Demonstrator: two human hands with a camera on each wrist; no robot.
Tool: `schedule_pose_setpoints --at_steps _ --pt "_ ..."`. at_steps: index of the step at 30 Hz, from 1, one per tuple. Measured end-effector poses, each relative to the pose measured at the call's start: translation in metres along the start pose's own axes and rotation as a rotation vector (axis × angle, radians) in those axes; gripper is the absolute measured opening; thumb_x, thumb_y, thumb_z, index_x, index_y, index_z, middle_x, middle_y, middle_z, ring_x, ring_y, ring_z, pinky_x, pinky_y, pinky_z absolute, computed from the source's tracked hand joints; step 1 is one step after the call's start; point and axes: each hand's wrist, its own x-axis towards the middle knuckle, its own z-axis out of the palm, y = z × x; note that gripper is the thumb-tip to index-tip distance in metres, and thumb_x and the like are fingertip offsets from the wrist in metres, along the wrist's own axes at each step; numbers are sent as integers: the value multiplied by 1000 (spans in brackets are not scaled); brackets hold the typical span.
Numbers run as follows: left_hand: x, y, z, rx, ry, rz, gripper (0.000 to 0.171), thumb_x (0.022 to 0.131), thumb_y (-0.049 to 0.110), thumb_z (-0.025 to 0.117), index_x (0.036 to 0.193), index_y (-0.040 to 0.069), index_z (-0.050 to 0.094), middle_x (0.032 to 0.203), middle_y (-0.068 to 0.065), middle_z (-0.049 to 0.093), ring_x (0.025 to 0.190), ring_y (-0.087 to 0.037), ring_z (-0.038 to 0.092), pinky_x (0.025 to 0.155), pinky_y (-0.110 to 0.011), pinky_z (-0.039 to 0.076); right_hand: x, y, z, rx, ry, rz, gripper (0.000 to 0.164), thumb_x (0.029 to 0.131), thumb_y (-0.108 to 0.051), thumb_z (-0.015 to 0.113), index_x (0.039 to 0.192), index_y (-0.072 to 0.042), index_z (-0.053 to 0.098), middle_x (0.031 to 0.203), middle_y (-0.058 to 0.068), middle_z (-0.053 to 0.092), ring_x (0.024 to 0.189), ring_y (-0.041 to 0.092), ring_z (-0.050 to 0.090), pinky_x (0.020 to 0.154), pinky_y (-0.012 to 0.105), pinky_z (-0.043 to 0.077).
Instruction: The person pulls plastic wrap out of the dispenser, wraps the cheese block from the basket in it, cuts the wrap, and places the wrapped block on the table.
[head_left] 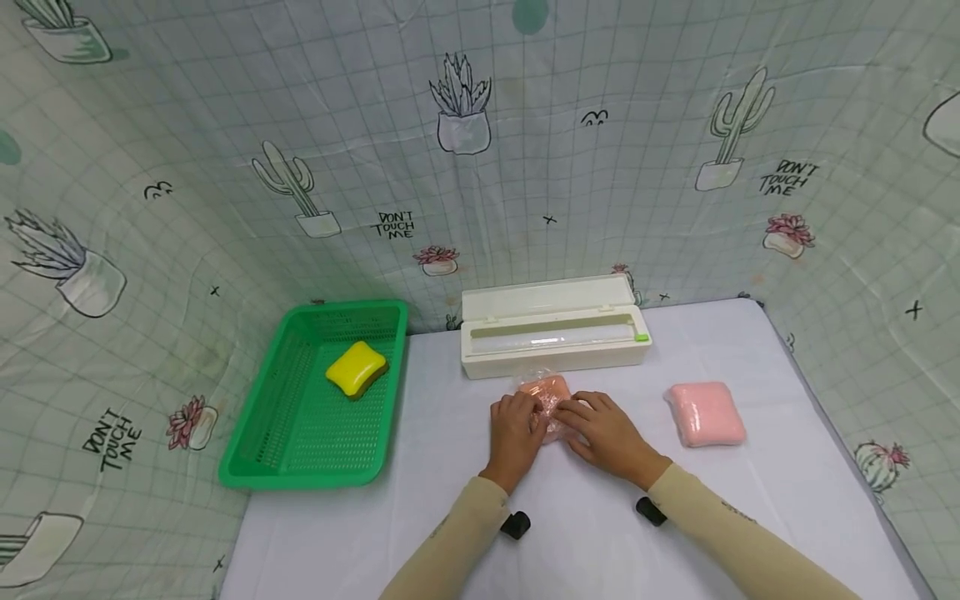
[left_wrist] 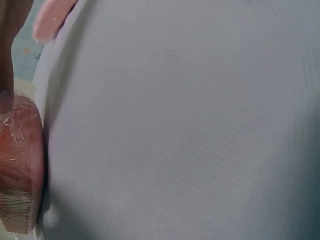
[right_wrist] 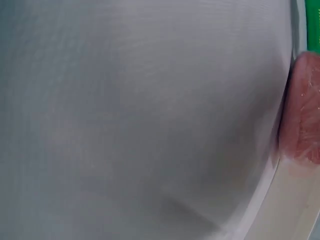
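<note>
A pink sponge [head_left: 551,388] in crinkled clear film lies on the white table, between the two hands. The left hand [head_left: 515,435] grips its left side with bent fingers, thumb toward the middle. From the right, the right hand [head_left: 611,435] pinches the film on top with thumb and fingers. In the left wrist view the wrapped sponge [left_wrist: 22,160] shows at the left edge, a finger touching its top; the right wrist view has the sponge [right_wrist: 302,110] at the right edge. The fingertips are partly hidden in the head view.
Behind the hands stands a white film dispenser [head_left: 555,360], lid raised, with a green slider [head_left: 642,337]. A second pink sponge [head_left: 707,414] lies to the right. At left, a green basket [head_left: 315,481] holds a yellow sponge [head_left: 356,367]. A patterned cloth [head_left: 517,208] hangs behind.
</note>
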Motion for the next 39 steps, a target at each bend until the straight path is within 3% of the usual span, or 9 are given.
schedule_pose_setpoints --at_steps 5,10,15,25,33,36,39 --pt "-3 -2 -6 286 -10 201 18 90 33 85 103 23 79 109 7 70 107 -16 62 92 -34 48 1 -2 2 -22 -111 71 51 82 -22 91 128 -6 75 128 8 73 121 33 62 104 50 50" --pt "-9 -1 -11 427 -100 261 32 94 52 76 115 28 79 113 11 72 114 -13 62 95 -33 48 0 -3 2 -16 -119 85 56 81 -21 92 132 -7 73 132 8 71 122 33 61 104 51 51" --pt "-12 -2 -9 448 -129 248 26 94 48 77 112 29 80 113 13 73 115 -12 62 97 -32 47 -2 -3 0 -26 -63 43 59 76 -16 95 130 -9 74 130 7 72 120 33 63 101 51 52" --pt "-9 -4 -8 492 -145 279 18 95 43 77 110 33 81 105 15 73 113 -11 63 99 -33 45 2 2 6 -42 -73 56 36 76 -6 94 110 -9 83 112 2 79 115 34 65 100 50 53" --pt "-20 -7 -19 408 -180 297 16 95 37 79 109 30 82 104 13 73 108 -12 63 98 -35 47 -2 -11 1 26 -66 29 31 77 -10 94 106 -9 84 107 2 79 112 33 66 97 50 53" --pt "-24 -9 -18 362 -163 314 17 95 37 80 109 28 81 105 12 71 107 -13 64 97 -35 48 -3 -13 -1 38 -81 27 29 79 -12 92 106 -8 83 108 3 78 111 33 66 98 49 53" --pt "-21 -11 -17 279 -135 269 17 95 35 78 108 25 80 109 8 71 107 -15 64 97 -37 49 0 -11 -4 52 -95 66 24 84 -17 87 106 -9 82 112 4 75 112 32 65 100 50 52"
